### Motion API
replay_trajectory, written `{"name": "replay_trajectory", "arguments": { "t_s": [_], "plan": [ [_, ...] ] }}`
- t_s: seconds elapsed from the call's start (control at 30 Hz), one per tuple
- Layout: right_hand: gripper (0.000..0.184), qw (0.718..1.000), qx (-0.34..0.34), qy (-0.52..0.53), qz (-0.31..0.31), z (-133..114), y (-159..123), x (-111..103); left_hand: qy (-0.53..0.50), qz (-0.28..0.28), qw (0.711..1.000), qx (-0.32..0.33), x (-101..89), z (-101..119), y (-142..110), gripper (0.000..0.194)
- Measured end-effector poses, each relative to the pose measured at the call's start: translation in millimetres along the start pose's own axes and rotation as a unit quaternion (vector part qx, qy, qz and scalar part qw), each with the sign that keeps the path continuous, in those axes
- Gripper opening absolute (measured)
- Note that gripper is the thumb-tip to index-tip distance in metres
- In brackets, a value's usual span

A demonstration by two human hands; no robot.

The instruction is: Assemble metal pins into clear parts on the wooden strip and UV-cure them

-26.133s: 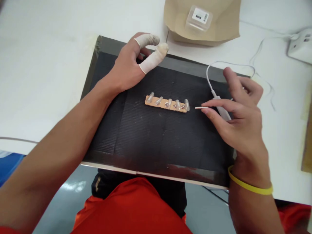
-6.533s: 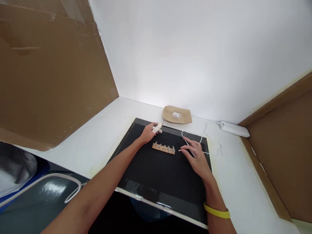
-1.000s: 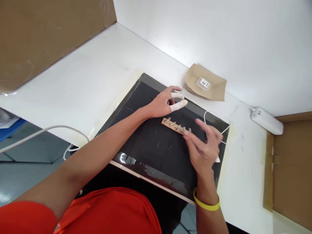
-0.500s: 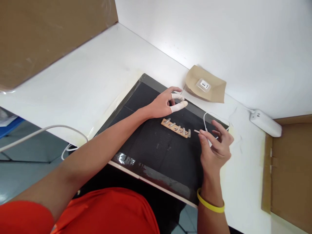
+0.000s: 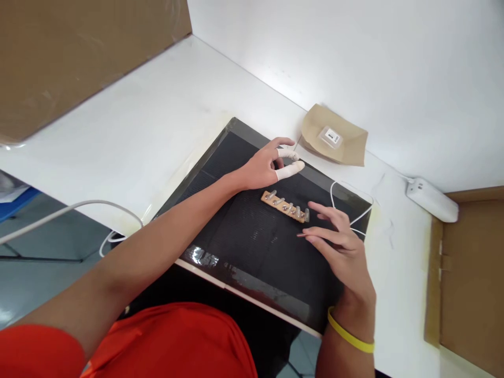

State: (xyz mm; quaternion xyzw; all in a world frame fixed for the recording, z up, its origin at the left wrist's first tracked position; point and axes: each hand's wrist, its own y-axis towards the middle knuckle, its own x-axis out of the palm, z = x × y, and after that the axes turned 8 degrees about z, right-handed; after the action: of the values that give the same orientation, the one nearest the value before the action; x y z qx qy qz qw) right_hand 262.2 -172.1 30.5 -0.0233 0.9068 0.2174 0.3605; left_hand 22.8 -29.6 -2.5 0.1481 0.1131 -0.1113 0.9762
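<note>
Beside the near edge of the tan strip (image 5: 279, 206), a thin stick (image 5: 301, 235) has been brought, pinched in the right hand (image 5: 346, 257); the left hand's (image 5: 262, 168) fingers are held apart.

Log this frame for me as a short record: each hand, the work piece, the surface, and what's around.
left hand: left hand, empty, white covers on two digits, near the strip
right hand: right hand, pinching a small thin stick
work piece: flat tan strip bearing five clear curved plastic pieces
surface: black ribbed mat on a white table
behind: brown paper tray holding a clear plastic box with a white label
unclear: stick's material
</note>
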Motion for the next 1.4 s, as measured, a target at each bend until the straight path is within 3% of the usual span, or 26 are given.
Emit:
{"name": "replay_trajectory", "arguments": {
  "t_s": [0.07,0.17,0.23,0.3,0.43,0.5,0.6,0.63,0.73,0.8,0.97,1.03,1.1,1.2,1.23,1.27,1.4],
  "plan": [
    [0.02,1.0,0.0,0.01,0.008,0,1,1,-0.002,0.0,1.0,0.001,-0.1,0,0,0.031],
    [0.02,0.991,0.02,-0.043,0.129,6,0,4,-0.011,0.003,1.0,0.001,-0.1,1,0,0.031],
    [0.016,0.982,0.028,-0.086,0.165,11,0,2,-0.016,0.005,1.0,0.0,-0.2,1,0,0.033],
    [0.013,0.987,0.036,-0.079,0.137,14,-1,-2,-0.017,0.005,1.0,-0.001,-0.2,0,0,0.034],
    [0.012,0.996,0.08,0.031,0.025,14,-2,-11,-0.021,0.004,1.0,0.0,-0.2,-1,0,0.032],
    [0.012,0.992,0.099,0.053,0.05,14,-2,-11,-0.023,0.005,1.0,-0.004,-0.2,-1,0,0.033],
    [0.011,0.984,0.108,0.047,0.136,15,-1,-10,-0.018,0.005,1.0,-0.015,-0.5,0,0,0.038],
    [0.011,0.985,0.113,0.045,0.125,15,0,-10,-0.016,0.003,1.0,-0.02,-0.8,0,0,0.04],
    [0.01,0.987,0.138,0.082,-0.024,12,2,-12,-0.016,-0.004,0.999,-0.032,-1.7,2,0,0.045],
    [0.011,0.979,0.151,0.118,-0.07,10,3,-12,-0.015,-0.004,1.0,-0.026,-2.2,4,0,0.041],
    [0.011,0.968,0.179,0.129,0.118,18,0,-7,-0.012,-0.01,1.0,-0.008,-2.4,3,0,0.034],
    [0.012,0.963,0.183,0.129,0.153,20,-1,-7,-0.015,-0.008,1.0,-0.008,-2.0,1,0,0.037],
    [0.012,0.967,0.178,0.139,0.117,16,-1,-8,-0.017,-0.004,1.0,-0.007,-1.5,-1,1,0.04],
    [0.013,0.973,0.157,0.169,-0.008,5,2,-5,-0.024,-0.004,1.0,-0.004,-0.9,-3,1,0.042],
    [0.015,0.972,0.15,0.18,-0.018,2,3,-2,-0.027,-0.005,1.0,-0.002,-0.8,-4,1,0.041],
    [0.016,0.971,0.146,0.189,0.004,-1,4,2,-0.028,-0.005,1.0,0.0,-0.7,-4,1,0.04],
    [0.02,0.952,0.155,0.15,0.219,-1,5,18,-0.027,-0.001,1.0,-0.003,-0.8,-3,1,0.038]
  ]
}}
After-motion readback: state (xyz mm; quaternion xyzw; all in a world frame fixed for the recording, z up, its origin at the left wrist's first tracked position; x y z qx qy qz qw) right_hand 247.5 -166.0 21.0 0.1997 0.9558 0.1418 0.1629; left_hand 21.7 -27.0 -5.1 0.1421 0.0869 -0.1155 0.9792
